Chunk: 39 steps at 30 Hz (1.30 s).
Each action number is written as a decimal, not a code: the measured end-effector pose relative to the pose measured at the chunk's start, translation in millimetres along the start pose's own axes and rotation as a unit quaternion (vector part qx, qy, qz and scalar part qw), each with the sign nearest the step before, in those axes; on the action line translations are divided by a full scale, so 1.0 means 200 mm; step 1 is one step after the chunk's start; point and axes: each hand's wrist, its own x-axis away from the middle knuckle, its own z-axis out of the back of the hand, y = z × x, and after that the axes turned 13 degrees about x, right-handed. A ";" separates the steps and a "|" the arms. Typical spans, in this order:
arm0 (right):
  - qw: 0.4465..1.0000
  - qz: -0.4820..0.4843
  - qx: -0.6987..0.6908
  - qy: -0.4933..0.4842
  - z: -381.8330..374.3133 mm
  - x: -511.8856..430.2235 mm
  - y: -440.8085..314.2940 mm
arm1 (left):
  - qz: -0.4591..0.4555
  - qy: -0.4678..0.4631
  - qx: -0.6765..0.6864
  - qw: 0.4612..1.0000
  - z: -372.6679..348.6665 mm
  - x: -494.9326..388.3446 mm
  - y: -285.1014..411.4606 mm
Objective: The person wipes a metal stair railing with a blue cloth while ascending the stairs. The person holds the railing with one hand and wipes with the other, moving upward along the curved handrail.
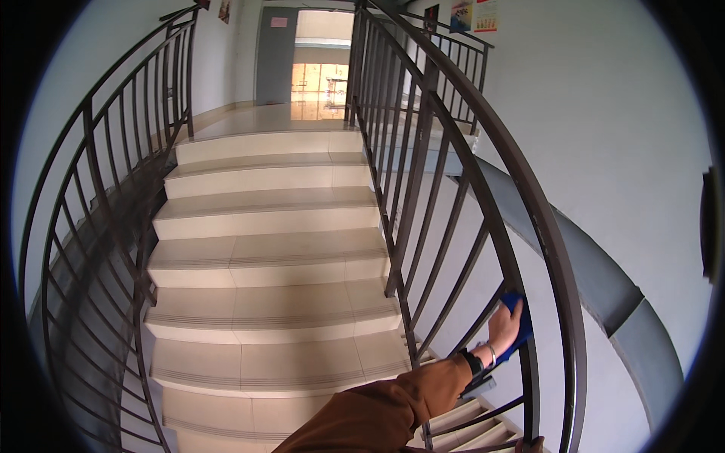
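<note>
My left hand, coming from a brown sleeve with a black band and a bracelet at the wrist, holds a blue cloth. It presses the cloth around the lower rail of the dark metal stair railing on my right. Above and outside that rail runs the thicker top handrail. Only part of my right hand shows at the bottom edge, wrapped around the same lower rail beneath the left one.
Beige tiled steps climb ahead to a landing with a grey door. A second dark railing follows the left side. Through the right balusters, another flight of stairs descends beside a grey beam.
</note>
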 end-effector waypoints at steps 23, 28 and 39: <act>0.965 0.106 -0.216 0.103 0.75 -0.15 -0.89 | 0.409 -0.185 0.507 0.736 0.59 0.12 0.09; 0.922 0.186 -0.325 0.095 0.87 -0.44 -1.26 | 0.396 -0.224 0.495 0.740 0.71 0.19 0.20; 0.851 0.096 -0.510 -0.077 0.92 -0.58 -1.64 | 0.215 -0.289 0.407 0.839 0.95 0.24 0.08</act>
